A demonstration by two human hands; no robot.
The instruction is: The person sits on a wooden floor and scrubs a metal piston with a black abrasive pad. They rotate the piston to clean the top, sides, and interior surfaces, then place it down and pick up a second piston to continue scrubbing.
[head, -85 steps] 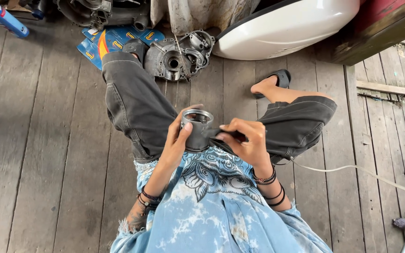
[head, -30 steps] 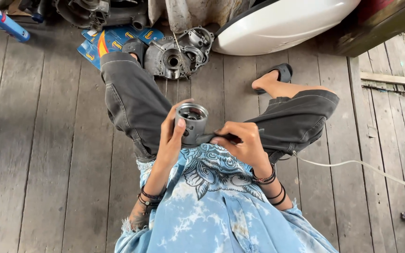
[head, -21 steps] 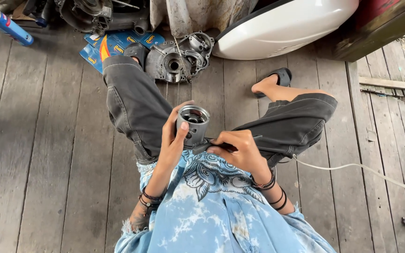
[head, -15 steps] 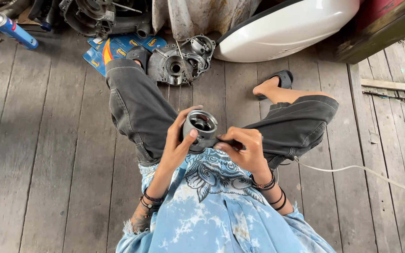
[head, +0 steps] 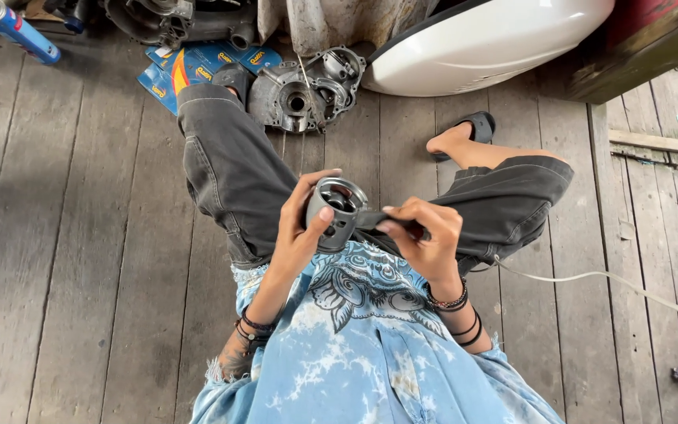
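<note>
A short grey metal cylinder (head: pixel 337 212) sits above the person's lap, its open end facing up toward the camera so that the dark inside shows. The left hand (head: pixel 301 228) is wrapped around its left side, thumb pressed on the near wall and fingers curled over the far rim. The right hand (head: pixel 425 239) is closed on a dark slim tool (head: pixel 374 220) whose tip meets the cylinder's right side; what kind of tool it is cannot be told. Both wrists carry dark bracelets. The person sits on the floor (head: pixel 64 259) in a blue tie-dye shirt and dark grey shorts, legs spread, one foot in a black sandal (head: pixel 476 126). The floor is made of worn grey wooden planks running away from the camera, with narrow gaps between them. Beyond the left knee lies a metal engine casing (head: pixel 308 90), resting partly on blue and yellow packets (head: pixel 198 67). More engine parts (head: pixel 182 20) lie along the top edge. A blue spray can (head: pixel 17 31) lies at the top left corner. A white curved panel (head: pixel 488 39) fills the upper right, beside a dark wooden beam (head: pixel 645 47). A pale cord (head: pixel 614 286) runs across the planks at the right.
</note>
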